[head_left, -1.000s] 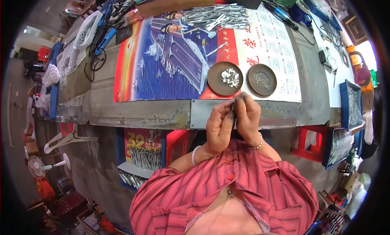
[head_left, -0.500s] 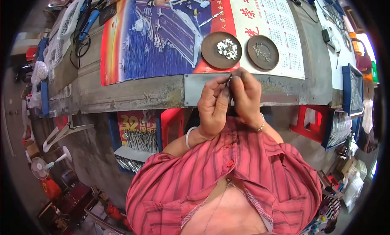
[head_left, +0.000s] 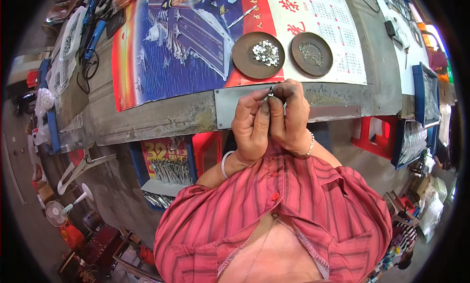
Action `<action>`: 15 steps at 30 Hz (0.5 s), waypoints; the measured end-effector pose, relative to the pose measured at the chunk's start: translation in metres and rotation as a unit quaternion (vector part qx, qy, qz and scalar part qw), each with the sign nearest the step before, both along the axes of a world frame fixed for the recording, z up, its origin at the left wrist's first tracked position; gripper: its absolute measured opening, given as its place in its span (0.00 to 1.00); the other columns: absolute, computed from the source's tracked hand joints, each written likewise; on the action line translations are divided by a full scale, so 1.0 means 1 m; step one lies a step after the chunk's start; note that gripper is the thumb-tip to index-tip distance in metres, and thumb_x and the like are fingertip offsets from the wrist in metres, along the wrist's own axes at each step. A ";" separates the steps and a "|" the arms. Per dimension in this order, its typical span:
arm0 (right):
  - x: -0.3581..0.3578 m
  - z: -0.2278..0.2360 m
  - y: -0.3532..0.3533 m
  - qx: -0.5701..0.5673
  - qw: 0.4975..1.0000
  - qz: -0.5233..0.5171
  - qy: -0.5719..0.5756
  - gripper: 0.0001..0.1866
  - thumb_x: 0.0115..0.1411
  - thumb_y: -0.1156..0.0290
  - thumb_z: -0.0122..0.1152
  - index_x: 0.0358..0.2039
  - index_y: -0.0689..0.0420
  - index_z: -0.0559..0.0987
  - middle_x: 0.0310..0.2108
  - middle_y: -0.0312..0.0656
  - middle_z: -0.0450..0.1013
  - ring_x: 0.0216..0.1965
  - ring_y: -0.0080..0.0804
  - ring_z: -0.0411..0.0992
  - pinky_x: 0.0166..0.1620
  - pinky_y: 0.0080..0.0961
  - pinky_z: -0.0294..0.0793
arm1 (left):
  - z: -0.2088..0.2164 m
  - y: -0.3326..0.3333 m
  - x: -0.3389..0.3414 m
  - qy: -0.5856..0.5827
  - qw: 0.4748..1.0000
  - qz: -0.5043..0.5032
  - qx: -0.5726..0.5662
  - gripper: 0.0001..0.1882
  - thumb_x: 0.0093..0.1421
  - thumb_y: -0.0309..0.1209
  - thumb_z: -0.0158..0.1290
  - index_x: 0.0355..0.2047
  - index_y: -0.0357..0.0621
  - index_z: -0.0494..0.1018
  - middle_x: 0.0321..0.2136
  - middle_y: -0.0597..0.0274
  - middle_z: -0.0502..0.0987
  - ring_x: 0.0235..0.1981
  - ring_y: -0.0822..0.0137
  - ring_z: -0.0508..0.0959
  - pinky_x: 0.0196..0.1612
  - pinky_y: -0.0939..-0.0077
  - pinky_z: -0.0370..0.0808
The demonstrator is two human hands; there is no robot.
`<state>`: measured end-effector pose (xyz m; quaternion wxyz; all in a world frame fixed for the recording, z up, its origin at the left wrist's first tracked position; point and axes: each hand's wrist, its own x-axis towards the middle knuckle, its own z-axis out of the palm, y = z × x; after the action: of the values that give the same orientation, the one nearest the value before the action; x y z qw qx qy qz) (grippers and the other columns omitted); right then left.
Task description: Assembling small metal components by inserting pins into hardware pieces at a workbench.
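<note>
My left hand (head_left: pixel 250 126) and my right hand (head_left: pixel 292 117) meet at the table's near edge, fingers bent and fingertips together. Between them is a small metal part (head_left: pixel 270 93), shiny with a dark tip; its kind is too small to make out, and the fingers hide most of it. Just beyond my hands is a brown round dish (head_left: pixel 242 58) with a heap of small shiny silver discs (head_left: pixel 266 53). To its right, a smaller brown dish (head_left: pixel 298 67) holds tiny thin metal pieces (head_left: pixel 311 54). Both hands have dark-stained fingertips.
A printed poster calendar (head_left: pixel 161 63) lies under the dishes on the worn table (head_left: pixel 161 119). At the left are a blue-handled tool (head_left: pixel 95 38) and a white tray of small parts (head_left: pixel 72 36). A blue bin (head_left: pixel 427 94) stands at the right, beside a red stool (head_left: pixel 374 136).
My hands have turned slightly, and the shiny part now shows between the fingertips. The view has shifted a little, so the dishes and poster appear farther left and higher.
</note>
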<state>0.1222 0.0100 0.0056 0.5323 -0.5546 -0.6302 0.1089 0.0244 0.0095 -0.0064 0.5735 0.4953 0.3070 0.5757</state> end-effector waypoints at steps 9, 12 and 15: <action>0.019 0.011 0.005 -0.138 0.965 0.144 0.167 0.08 0.58 0.75 0.55 0.34 0.67 0.74 0.28 0.44 0.71 0.28 0.29 0.71 0.32 0.23 0.70 | 0.015 0.006 -0.014 -0.032 0.994 -0.033 -0.097 0.16 0.65 0.23 0.44 0.54 0.38 0.62 0.33 0.68 0.72 0.24 0.84 0.64 0.26 0.90 0.62; 0.004 0.004 0.003 -0.052 0.986 0.112 0.115 0.08 0.52 0.79 0.60 0.34 0.67 0.75 0.29 0.47 0.72 0.28 0.37 0.73 0.32 0.25 0.71 | 0.008 0.004 -0.021 -0.010 0.997 -0.060 -0.057 0.19 0.66 0.26 0.43 0.57 0.38 0.60 0.40 0.67 0.71 0.22 0.86 0.62 0.23 0.92 0.60; -0.005 -0.009 0.000 -0.035 0.996 0.066 0.057 0.07 0.53 0.77 0.59 0.33 0.63 0.73 0.28 0.45 0.71 0.27 0.40 0.68 0.33 0.32 0.67 | 0.006 0.002 -0.022 0.023 0.998 -0.029 -0.057 0.18 0.66 0.25 0.42 0.56 0.37 0.61 0.40 0.67 0.71 0.22 0.86 0.62 0.24 0.92 0.60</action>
<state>0.1168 0.0098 -0.0029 0.5391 -0.5228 -0.6303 0.1971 0.0023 0.0111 -0.0004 0.6100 0.4837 0.3382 0.5287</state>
